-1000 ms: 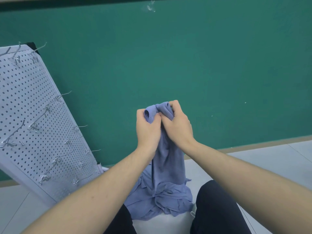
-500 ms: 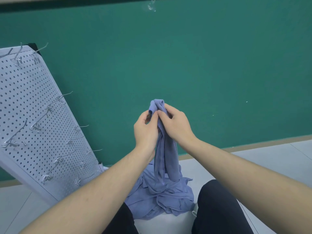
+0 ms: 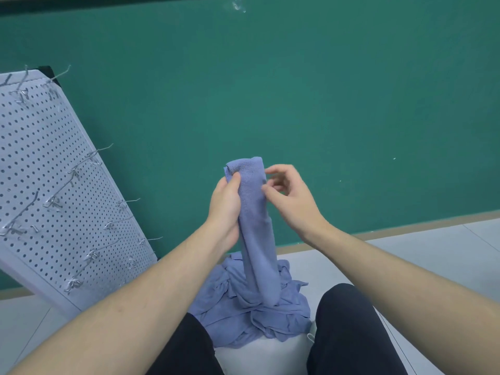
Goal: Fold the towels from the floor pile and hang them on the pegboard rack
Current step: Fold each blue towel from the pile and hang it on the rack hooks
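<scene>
Fingers: your left hand (image 3: 226,204) has thumb and fingers wrapped round the upper part of a lavender-blue terry towel folded into a narrow strip (image 3: 255,220), thumb pressed on its front near the top; your right hand (image 3: 290,197) sits just beside the strip with fingers loosely curled and apart, its fingertips (image 3: 266,189) close to the cloth's right edge, holding nothing.

Left: white perforated metal pegboard rack (image 3: 51,185), tilted back against the wall. Its bent wire hooks (image 3: 119,204) all appear bare, so by my reading no towel is hung yet.

Centre: the strip hangs upright from your left hand, its lower end reaching the rumpled heap of matching lavender-blue towels (image 3: 251,318) between your knees. Folding of this one looks near done; hanging it remains, then the rest of the heap.

Surface: pale grey tiled floor (image 3: 422,255), with a tan skirting strip (image 3: 405,230).

Room: plain teal-green wall (image 3: 297,90) behind everything.
</scene>
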### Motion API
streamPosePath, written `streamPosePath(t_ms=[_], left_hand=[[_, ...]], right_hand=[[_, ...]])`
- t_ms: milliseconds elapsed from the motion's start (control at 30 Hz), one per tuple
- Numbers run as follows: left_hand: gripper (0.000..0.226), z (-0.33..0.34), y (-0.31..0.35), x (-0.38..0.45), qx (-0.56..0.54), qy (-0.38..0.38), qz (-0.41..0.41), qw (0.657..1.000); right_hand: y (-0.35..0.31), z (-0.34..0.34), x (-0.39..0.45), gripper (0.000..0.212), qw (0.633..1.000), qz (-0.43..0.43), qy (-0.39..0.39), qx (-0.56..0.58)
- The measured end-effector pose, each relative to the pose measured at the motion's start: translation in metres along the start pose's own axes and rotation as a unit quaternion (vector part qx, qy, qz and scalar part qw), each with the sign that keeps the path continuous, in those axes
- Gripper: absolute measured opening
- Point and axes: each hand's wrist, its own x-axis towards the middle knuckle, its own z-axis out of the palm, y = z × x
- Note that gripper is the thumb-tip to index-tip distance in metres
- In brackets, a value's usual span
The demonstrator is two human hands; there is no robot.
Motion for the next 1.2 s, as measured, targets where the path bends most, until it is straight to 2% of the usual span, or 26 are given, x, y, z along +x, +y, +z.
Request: streamPosePath(t_ms=[67,133,200,400,500,600,800,933,1033,1100,1200], left_hand=[[0.024,-0.001,0.001,0.001,0.004,0.002,-0.005,1.0],[0.024,0.0,0.003,0.0,-0.004,-0.007,-0.009,1.0],[0.023,0.004,0.006,-0.002,-0.005,-0.02,-0.009,1.0],[0.022,0.008,0.013,0.003,0.005,-0.034,0.021,0.999],[0.019,0.003,0.021,0.008,-0.007,-0.03,0.039,0.999],[0.024,-0.004,0.031,0.016,-0.048,0.004,0.027,0.998],[0.033,-0.025,0.031,0.027,-0.113,0.081,-0.028,0.99],[0.033,-0.036,0.02,0.033,-0.128,0.129,-0.039,0.983],[0.029,-0.047,0.019,0.038,-0.137,0.149,-0.044,0.978],[0.026,-0.058,0.018,0.039,-0.141,0.159,-0.037,0.976],[0.023,-0.081,0.008,0.039,-0.167,0.17,-0.042,0.97]], right_hand=[[0.011,-0.008,-0.002,0.047,0.999,0.025,0.035,-0.026],[0.019,-0.009,-0.007,0.064,0.996,0.083,-0.024,-0.009],[0.023,-0.003,-0.012,0.067,0.991,0.116,-0.071,0.019],[0.024,0.014,-0.013,0.051,0.996,0.085,-0.039,-0.013],[0.034,0.012,-0.018,0.045,0.987,0.112,-0.101,-0.057],[0.051,0.01,-0.029,0.034,0.961,0.203,-0.184,-0.037],[0.056,-0.001,-0.028,0.036,0.933,0.253,-0.251,-0.053],[0.043,0.013,-0.019,0.044,0.955,0.211,-0.207,-0.036],[0.038,0.024,-0.011,0.031,0.963,0.203,-0.171,-0.046],[0.035,0.026,-0.007,0.029,0.963,0.202,-0.164,-0.065],[0.029,0.026,0.0,0.028,0.963,0.212,-0.163,-0.033]])
